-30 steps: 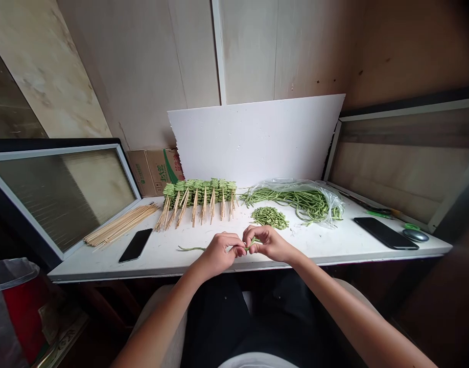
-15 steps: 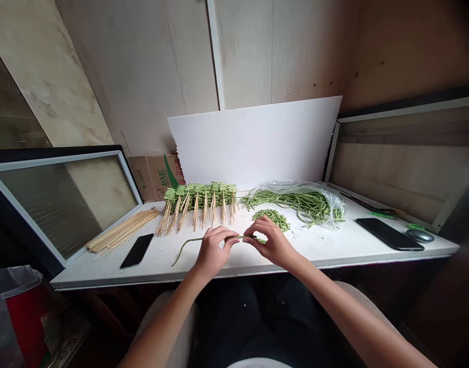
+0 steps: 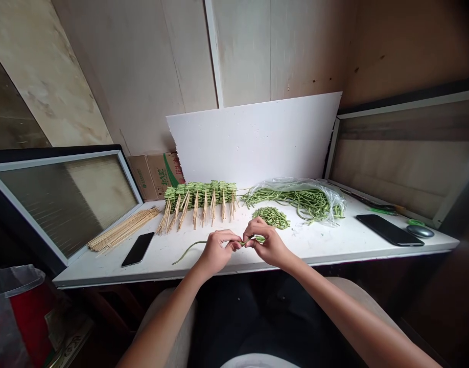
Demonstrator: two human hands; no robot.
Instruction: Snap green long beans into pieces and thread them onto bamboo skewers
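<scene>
My left hand (image 3: 217, 249) and my right hand (image 3: 265, 243) meet over the front of the white table (image 3: 334, 244), both pinching one long green bean (image 3: 188, 249) whose free end trails left onto the table. Bean pieces stick out of my right hand's fingers. Just behind my right hand lies a small heap of cut bean pieces (image 3: 272, 216). Further back are whole long beans on a clear plastic bag (image 3: 301, 198) and a row of finished bean skewers (image 3: 198, 199).
Bare bamboo skewers (image 3: 121, 230) and a black phone (image 3: 137, 249) lie at the left. A second phone (image 3: 390, 230), a round object and green-handled scissors (image 3: 382, 209) are at the right. A white board leans at the back; a cardboard box (image 3: 155, 174) stands behind; a lined red bin (image 3: 16, 306) sits lower left.
My hands lifted the bean away from the table edge, then drew closer together again; the bean's loose end swung forward on the left.
</scene>
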